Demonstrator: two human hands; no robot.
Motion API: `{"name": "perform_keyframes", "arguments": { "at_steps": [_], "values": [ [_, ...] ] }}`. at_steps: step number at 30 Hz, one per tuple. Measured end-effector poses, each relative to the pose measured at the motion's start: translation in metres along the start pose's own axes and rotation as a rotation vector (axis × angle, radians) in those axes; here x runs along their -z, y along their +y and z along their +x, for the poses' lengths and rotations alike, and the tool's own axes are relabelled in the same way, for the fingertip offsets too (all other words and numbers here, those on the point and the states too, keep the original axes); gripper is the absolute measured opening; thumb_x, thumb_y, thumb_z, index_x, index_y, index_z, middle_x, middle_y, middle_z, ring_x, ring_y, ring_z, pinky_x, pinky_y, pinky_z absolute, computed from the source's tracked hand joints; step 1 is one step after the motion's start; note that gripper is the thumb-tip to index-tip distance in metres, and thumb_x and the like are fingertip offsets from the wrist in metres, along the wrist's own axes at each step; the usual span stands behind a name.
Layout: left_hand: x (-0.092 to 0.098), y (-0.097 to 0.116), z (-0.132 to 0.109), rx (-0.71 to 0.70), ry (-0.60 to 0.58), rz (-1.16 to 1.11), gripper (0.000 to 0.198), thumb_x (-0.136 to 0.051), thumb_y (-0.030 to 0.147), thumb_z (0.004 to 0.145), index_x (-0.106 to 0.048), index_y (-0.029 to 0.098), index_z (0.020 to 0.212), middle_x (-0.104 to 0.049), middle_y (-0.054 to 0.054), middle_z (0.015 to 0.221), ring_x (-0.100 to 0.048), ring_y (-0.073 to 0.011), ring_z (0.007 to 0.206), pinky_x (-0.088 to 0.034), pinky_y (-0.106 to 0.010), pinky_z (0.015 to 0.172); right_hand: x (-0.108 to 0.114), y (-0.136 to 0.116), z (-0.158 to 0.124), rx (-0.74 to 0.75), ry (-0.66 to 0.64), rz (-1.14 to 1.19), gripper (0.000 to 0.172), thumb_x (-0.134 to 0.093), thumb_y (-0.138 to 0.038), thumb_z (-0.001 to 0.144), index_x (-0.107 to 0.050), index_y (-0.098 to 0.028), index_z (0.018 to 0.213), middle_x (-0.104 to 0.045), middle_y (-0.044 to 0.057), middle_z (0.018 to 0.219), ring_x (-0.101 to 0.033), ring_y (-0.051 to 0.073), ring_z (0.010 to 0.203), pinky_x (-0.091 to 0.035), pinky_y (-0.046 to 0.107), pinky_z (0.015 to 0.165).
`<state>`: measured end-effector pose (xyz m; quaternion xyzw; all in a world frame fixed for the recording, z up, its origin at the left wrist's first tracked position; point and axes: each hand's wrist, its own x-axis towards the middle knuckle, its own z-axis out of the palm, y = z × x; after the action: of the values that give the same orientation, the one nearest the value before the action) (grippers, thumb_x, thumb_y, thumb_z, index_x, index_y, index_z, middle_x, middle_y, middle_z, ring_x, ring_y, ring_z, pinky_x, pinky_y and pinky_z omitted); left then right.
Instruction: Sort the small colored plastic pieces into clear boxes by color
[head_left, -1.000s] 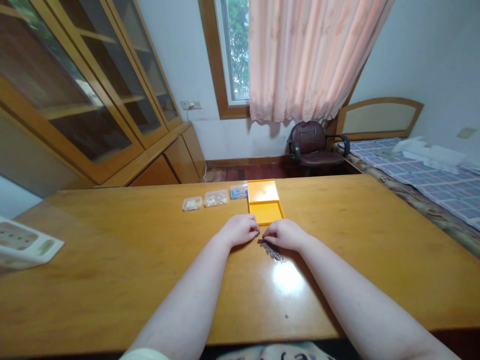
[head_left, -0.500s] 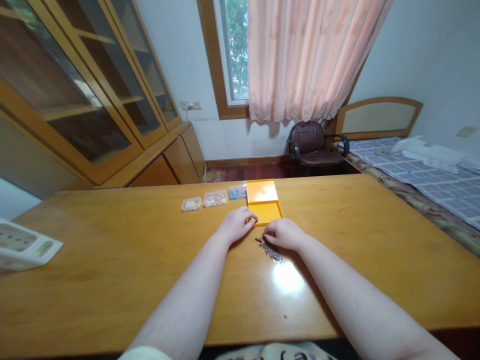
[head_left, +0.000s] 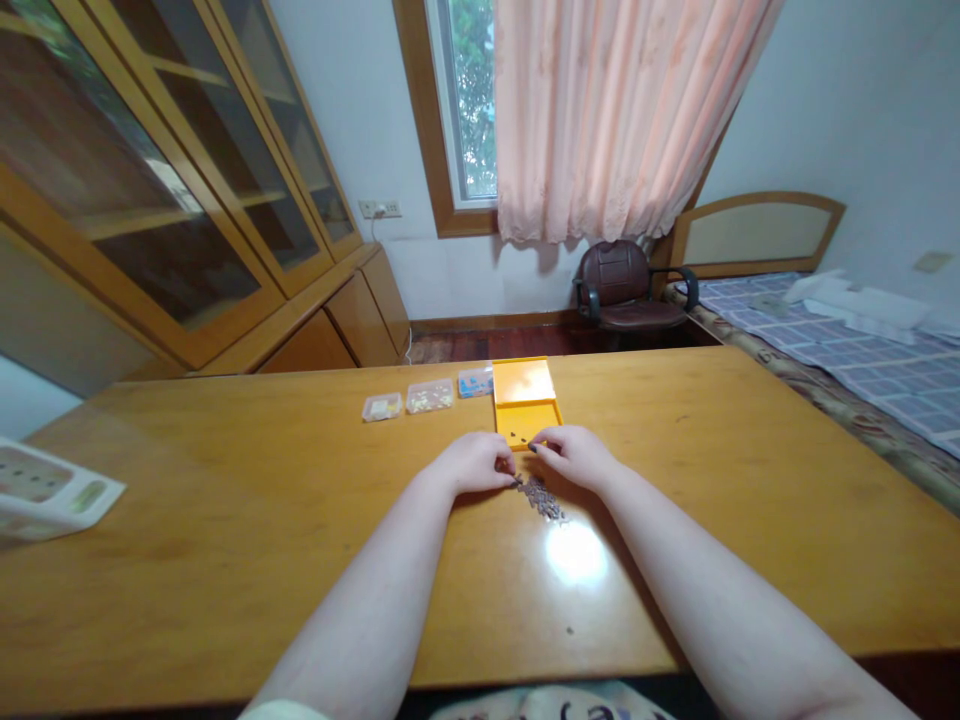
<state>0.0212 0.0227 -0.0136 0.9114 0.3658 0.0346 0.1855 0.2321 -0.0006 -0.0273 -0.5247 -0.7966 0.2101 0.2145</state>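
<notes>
An open orange box (head_left: 526,405) lies on the wooden table (head_left: 225,520), with a few tiny dark pieces in its near half. In front of it sits a small heap of dark little pieces (head_left: 541,497). My left hand (head_left: 476,462) rests on the table left of the heap, fingers curled, their tips touching its near edge. My right hand (head_left: 574,455) is just right of the heap, fingers pinched at the box's front rim on a tiny dark piece.
Three small clear plastic cases (head_left: 429,396) stand in a row left of the orange box. A white perforated tray (head_left: 45,490) lies at the table's left edge. Behind the table are a brown chair (head_left: 626,290), a bed (head_left: 862,350) and glass cabinets (head_left: 172,180).
My left hand went up to the orange box, then came back down to the heap. My right hand moved from the heap up to the box's front rim. Dark pieces now lie in the box.
</notes>
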Motion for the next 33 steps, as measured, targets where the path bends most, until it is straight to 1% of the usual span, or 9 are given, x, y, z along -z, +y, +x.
{"name": "perform_keyframes", "arguments": {
  "at_steps": [4,8,11,13,15,17,20,22,33],
  "values": [
    [-0.0011,-0.001,0.0001,-0.011,0.01,0.041,0.009,-0.061,0.029,0.073,-0.069,0.024,0.073,-0.066,0.001,0.076,-0.058,-0.0135,0.07,-0.04,-0.022,0.061,0.0008,-0.0002,-0.0012,0.044,-0.159,-0.011,0.018,-0.055,-0.029,0.079,-0.071,-0.023,0.083,-0.07,0.001,0.074,-0.059,0.013,0.065,-0.038,0.022,0.059],
    [-0.0013,-0.0016,0.0008,-0.005,0.053,0.049,0.013,-0.058,0.031,0.076,-0.069,0.023,0.075,-0.065,0.0,0.076,-0.058,-0.0136,0.071,-0.041,-0.022,0.063,0.0026,0.0032,-0.0018,0.028,-0.21,0.008,0.019,-0.058,-0.025,0.075,-0.072,-0.023,0.087,-0.07,0.0,0.073,-0.059,0.013,0.063,-0.039,0.022,0.058],
    [-0.0004,-0.0028,0.0028,0.064,0.188,0.092,0.019,-0.055,0.034,0.081,-0.069,0.022,0.078,-0.065,-0.002,0.081,-0.058,-0.0144,0.074,-0.042,-0.023,0.066,0.0052,0.0027,-0.0029,0.018,-0.215,-0.007,0.02,-0.059,-0.024,0.073,-0.073,-0.025,0.086,-0.07,-0.001,0.072,-0.058,0.012,0.061,-0.039,0.021,0.057],
    [0.0,-0.0042,0.0038,0.127,0.309,0.109,0.021,-0.051,0.033,0.084,-0.068,0.022,0.086,-0.065,-0.003,0.087,-0.058,-0.015,0.077,-0.043,-0.025,0.07,0.0063,0.0009,-0.0035,0.022,-0.225,-0.017,0.02,-0.059,-0.025,0.073,-0.074,-0.026,0.086,-0.07,-0.001,0.072,-0.058,0.012,0.06,-0.039,0.021,0.056],
    [0.0,-0.0053,0.004,0.139,0.37,0.103,0.021,-0.049,0.03,0.085,-0.067,0.023,0.094,-0.064,-0.003,0.093,-0.058,-0.0152,0.081,-0.043,-0.025,0.073,0.0066,-0.0008,-0.0039,0.036,-0.236,-0.021,0.021,-0.06,-0.026,0.073,-0.074,-0.027,0.088,-0.071,-0.001,0.074,-0.059,0.013,0.061,-0.039,0.022,0.056],
    [-0.0008,-0.0054,0.0034,0.086,0.32,0.089,0.019,-0.052,0.029,0.084,-0.067,0.025,0.095,-0.064,-0.002,0.094,-0.058,-0.0153,0.083,-0.043,-0.025,0.074,0.0063,-0.0018,-0.0039,0.059,-0.248,-0.019,0.022,-0.059,-0.028,0.074,-0.074,-0.028,0.091,-0.072,-0.001,0.079,-0.061,0.014,0.065,-0.041,0.022,0.059],
    [-0.0028,-0.0032,0.0027,-0.007,0.149,0.063,0.014,-0.057,0.031,0.08,-0.068,0.025,0.086,-0.064,-0.001,0.09,-0.059,-0.0149,0.081,-0.043,-0.024,0.072,0.0056,-0.0018,-0.0035,0.093,-0.265,-0.019,0.022,-0.059,-0.029,0.075,-0.074,-0.029,0.092,-0.073,-0.001,0.085,-0.064,0.015,0.072,-0.043,0.023,0.064],
    [-0.0041,-0.0009,0.0033,-0.023,0.082,0.049,0.013,-0.058,0.032,0.079,-0.069,0.025,0.084,-0.064,0.0,0.088,-0.059,-0.0148,0.081,-0.043,-0.023,0.072,0.005,-0.0013,-0.0033,0.098,-0.276,-0.035,0.022,-0.059,-0.029,0.075,-0.074,-0.029,0.092,-0.073,-0.001,0.086,-0.064,0.015,0.072,-0.043,0.023,0.065],
    [-0.007,0.0037,0.006,-0.019,0.068,0.119,0.016,-0.055,0.029,0.08,-0.069,0.023,0.079,-0.065,-0.002,0.083,-0.058,-0.0153,0.075,-0.043,-0.023,0.065,0.0026,-0.003,-0.0019,0.065,-0.282,-0.052,0.02,-0.057,-0.027,0.074,-0.075,-0.027,0.084,-0.073,-0.001,0.081,-0.063,0.015,0.067,-0.042,0.022,0.061]
  ]
}}
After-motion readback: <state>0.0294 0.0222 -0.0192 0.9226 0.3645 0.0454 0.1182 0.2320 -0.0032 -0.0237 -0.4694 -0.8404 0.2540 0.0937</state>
